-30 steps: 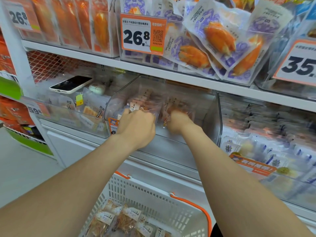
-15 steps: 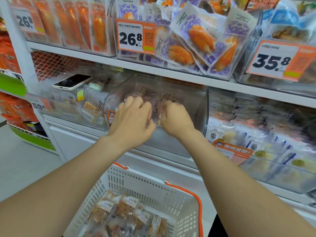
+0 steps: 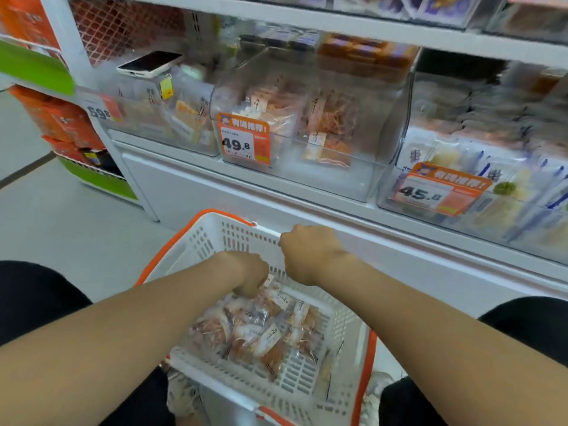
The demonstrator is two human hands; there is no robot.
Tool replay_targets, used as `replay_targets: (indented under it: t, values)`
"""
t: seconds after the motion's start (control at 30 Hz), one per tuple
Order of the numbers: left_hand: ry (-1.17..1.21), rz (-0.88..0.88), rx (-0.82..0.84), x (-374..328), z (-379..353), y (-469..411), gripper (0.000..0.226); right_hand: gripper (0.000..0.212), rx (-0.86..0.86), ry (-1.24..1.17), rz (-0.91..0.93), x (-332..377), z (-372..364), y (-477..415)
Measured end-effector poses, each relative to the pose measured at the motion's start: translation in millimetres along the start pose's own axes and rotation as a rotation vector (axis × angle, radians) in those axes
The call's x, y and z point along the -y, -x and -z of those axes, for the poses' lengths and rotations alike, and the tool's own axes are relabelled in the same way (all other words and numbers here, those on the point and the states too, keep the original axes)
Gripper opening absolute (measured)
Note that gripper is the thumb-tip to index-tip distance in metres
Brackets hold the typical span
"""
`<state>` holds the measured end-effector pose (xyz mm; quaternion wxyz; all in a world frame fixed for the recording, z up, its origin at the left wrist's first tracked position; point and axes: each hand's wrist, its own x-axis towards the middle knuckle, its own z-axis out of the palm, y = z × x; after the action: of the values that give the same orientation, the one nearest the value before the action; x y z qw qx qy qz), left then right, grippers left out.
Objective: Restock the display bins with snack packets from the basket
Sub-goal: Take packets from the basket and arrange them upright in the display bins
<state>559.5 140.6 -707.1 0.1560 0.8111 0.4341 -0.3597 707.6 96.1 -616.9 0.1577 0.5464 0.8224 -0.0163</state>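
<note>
Reached down with left hand into basket, wrist bent, knuckles up, fingers curled onto the top of the packets — could not tell whether pinching one or only touching. Held right hand just beside it, above the far rim, back up, curled into a loose fist with nothing seen in it. Stretched both forearms forward and slightly inward over the basket.

Found the packets heaped loose in the basket's middle, several with white labels showing. Saw more that looked the same in the clear bin above, behind the 49.8 tag, only part full.

Judged the step as picking up the next handful. Probably best done by gripping a few packets at their edges rather than crushing the middles, lifting straight up clear of the rim, then laying them label-forward in that bin — not in the neighbours on either side.

Noted phone lying atop the bin to the left, well apart from the work.
</note>
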Motion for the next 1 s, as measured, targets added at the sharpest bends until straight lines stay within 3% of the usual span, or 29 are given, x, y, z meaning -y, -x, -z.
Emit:
replay_targets:
  t: [0.13, 0.23, 0.33, 0.37, 0.43, 0.53, 0.57, 0.6, 0.67, 0.73, 0.8, 0.83, 0.9, 1.0]
  values:
    - [0.020, 0.013, 0.121, -11, -49, -21, 0.010, 0.004, 0.129, 0.046, 0.028, 14, -36, 4]
    - [0.048, 0.025, 0.220, -17, -79, -36, 0.015, 0.005, 0.181, 0.037, 0.019, 21, -51, 2]
    - [0.174, 0.051, 0.231, -26, -104, -44, 0.060, 0.023, 0.224, 0.043, 0.019, 25, -62, -2]
    - [0.197, 0.067, 0.223, -29, -110, -45, 0.065, 0.022, 0.245, 0.037, 0.024, 25, -64, -4]
    - [0.250, 0.132, 0.209, -34, -116, -44, 0.058, 0.011, 0.285, 0.021, 0.037, 24, -66, -7]
    - [0.342, 0.162, 0.239, -36, -121, -49, 0.020, 0.017, 0.330, -0.028, 0.089, 21, -68, -10]
    - [0.414, 0.202, 0.234, -36, -120, -48, 0.021, 0.014, 0.339, -0.034, 0.100, 19, -68, -11]
    - [0.607, 0.277, 0.214, -34, -122, -50, 0.025, 0.011, 0.346, -0.032, 0.109, 19, -68, -11]
    - [0.956, 0.382, 0.036, -28, -121, -54, 0.066, 0.020, 0.344, -0.037, 0.119, 18, -70, -12]
    - [1.043, 0.394, -0.031, -23, -121, -55, 0.091, 0.021, 0.346, -0.036, 0.134, 17, -71, -13]
    - [1.107, 0.365, 0.028, -28, -126, -60, 0.097, 0.012, 0.342, -0.037, 0.137, 15, -73, -14]
    - [1.154, 0.356, 0.051, -30, -126, -61, 0.086, 0.011, 0.342, -0.040, 0.138, 14, -73, -14]
    - [1.176, 0.345, 0.072, -37, -129, -64, 0.041, 0.013, 0.346, -0.053, 0.136, 11, -72, -13]
    - [1.130, 0.296, 0.046, -47, -133, -65, 0.022, 0.012, 0.337, -0.062, 0.127, 8, -72, -10]
